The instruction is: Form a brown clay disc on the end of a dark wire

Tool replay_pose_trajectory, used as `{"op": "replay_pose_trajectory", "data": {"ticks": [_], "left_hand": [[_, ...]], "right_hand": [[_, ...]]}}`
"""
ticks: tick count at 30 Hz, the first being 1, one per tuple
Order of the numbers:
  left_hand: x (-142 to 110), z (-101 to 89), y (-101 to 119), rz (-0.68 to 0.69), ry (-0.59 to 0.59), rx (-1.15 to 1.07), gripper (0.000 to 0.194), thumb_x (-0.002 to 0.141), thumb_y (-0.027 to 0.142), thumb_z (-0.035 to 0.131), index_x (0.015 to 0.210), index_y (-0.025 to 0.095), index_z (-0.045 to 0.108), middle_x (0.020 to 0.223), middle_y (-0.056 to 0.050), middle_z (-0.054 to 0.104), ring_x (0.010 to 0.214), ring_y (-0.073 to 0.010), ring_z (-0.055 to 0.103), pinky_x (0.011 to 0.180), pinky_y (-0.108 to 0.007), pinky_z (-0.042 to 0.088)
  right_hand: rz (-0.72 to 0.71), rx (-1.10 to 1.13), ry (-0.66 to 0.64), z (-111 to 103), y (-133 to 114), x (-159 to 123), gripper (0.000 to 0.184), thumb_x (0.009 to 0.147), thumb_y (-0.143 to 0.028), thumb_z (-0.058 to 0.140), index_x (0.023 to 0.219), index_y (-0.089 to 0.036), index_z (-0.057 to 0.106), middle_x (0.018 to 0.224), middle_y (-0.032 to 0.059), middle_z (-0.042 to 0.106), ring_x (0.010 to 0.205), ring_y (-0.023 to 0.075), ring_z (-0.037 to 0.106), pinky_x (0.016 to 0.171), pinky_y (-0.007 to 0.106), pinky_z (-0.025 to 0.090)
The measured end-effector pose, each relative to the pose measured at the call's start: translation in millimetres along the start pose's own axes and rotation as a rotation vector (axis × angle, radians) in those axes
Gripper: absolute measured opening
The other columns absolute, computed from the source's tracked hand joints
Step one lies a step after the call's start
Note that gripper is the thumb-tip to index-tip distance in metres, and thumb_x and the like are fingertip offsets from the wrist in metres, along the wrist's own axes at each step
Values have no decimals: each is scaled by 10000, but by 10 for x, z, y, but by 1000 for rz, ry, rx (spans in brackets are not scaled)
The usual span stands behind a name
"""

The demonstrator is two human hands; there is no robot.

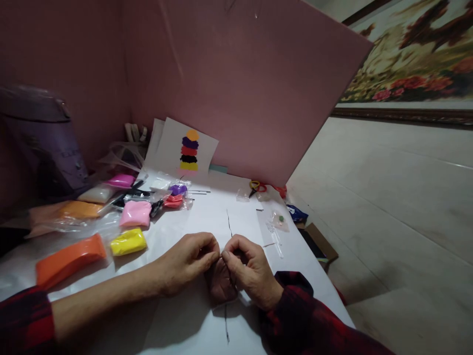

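Note:
Both hands meet over the white paper near the middle of the view. My left hand [195,259] is closed, thumb against fingers, at the top edge of a dark brown plastic packet [222,286], which looks like bagged modelling clay. At the same edge my right hand [249,266] pinches too, its fingertips almost touching the left ones. The packet hangs tilted below the fingertips, its top partly hidden by them. A thin dark strip [229,222] runs beyond the hands, and another dark strip [226,325] lies in front of the packet.
At left lie orange [72,260], yellow [128,242] and pink [135,213] clay packets. Behind them a card [173,148] with coloured bands leans on the pink panel [236,88]. Scissors [256,187] and a small bag with a green bit [281,219] lie right, near the table edge.

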State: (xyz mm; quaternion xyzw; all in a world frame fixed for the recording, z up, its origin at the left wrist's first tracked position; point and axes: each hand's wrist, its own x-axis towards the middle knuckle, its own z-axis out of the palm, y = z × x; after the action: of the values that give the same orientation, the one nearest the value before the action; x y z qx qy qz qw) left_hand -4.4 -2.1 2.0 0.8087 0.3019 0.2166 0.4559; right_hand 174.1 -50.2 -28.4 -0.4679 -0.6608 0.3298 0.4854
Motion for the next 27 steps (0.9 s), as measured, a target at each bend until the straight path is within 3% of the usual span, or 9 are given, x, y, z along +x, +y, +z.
{"op": "replay_pose_trajectory", "data": {"ticks": [11, 18, 22, 27], "left_hand": [[-18, 17, 8, -14, -15, 38, 232, 803, 396, 445, 721, 186, 495, 709, 1, 532, 675, -139, 455, 618, -254, 377], [25, -21, 33, -52, 46, 32, 195, 786, 358, 439, 702, 189, 489, 664, 26, 482, 647, -128, 408, 610, -251, 348], [28, -40, 17, -37, 76, 37, 213, 769, 380, 437, 666, 195, 457, 641, 33, 453, 623, -124, 385, 597, -254, 334], [30, -32, -8, -101, 109, 4, 226, 764, 388, 472, 702, 177, 524, 646, 23, 499, 648, -136, 424, 612, -263, 346]], "right_hand": [[38, 4, -30, 2, -45, 7, 257, 817, -381, 611, 667, -187, 534, 576, -15, 514, 525, 108, 456, 468, 222, 366], [110, 101, 101, -47, -92, 50, 275, 788, -409, 625, 665, -188, 518, 539, -48, 450, 483, 89, 389, 457, 218, 328], [148, 146, 56, -59, -90, 59, 289, 792, -430, 624, 686, -183, 518, 538, -53, 440, 473, 86, 378, 452, 220, 308], [137, 84, 40, -46, -89, 55, 259, 779, -385, 637, 664, -173, 540, 580, -28, 480, 540, 104, 415, 498, 229, 337]]}}
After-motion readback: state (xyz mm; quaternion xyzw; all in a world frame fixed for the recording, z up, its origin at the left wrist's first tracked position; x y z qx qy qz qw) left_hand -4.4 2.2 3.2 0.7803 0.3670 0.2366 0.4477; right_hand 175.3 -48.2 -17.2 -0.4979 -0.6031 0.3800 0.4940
